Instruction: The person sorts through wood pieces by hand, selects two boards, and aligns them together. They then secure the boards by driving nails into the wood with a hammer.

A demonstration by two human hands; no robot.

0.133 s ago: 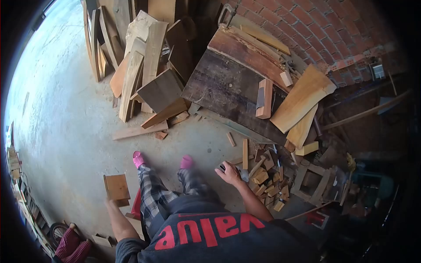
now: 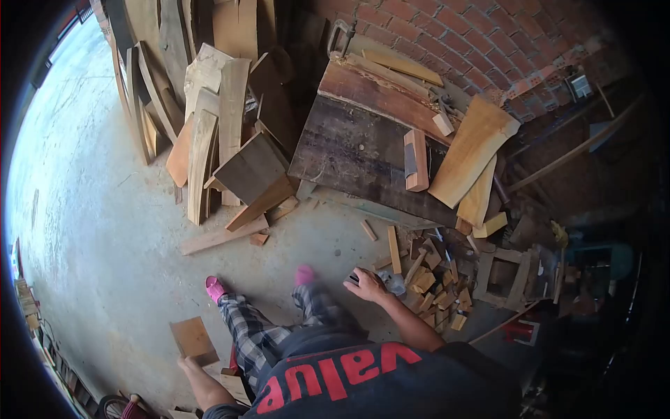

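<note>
A person in a wood shop stands on the concrete floor in front of a dark, scarred bench, both hands occupied. The left hand, well back from the bench and low at the person's side, grips a square board by its lower edge, fingers closed on it. The right hand, nearer the bench and just short of its front edge, is curled around a small dark object; what it is cannot be told from here.

Between the right hand and the bench's right end lies a heap of offcuts, with loose sticks scattered toward the bench's front. Planks lean in a stack left of the bench, and a brick wall rises behind it.

The risks look plain. The pink slippers give little cover, and the strewn offcuts by the bench could roll or catch underfoot. The board, pinched at one edge only, could slip and drop on a foot. With both hands full, nothing is free to break a stumble.
</note>
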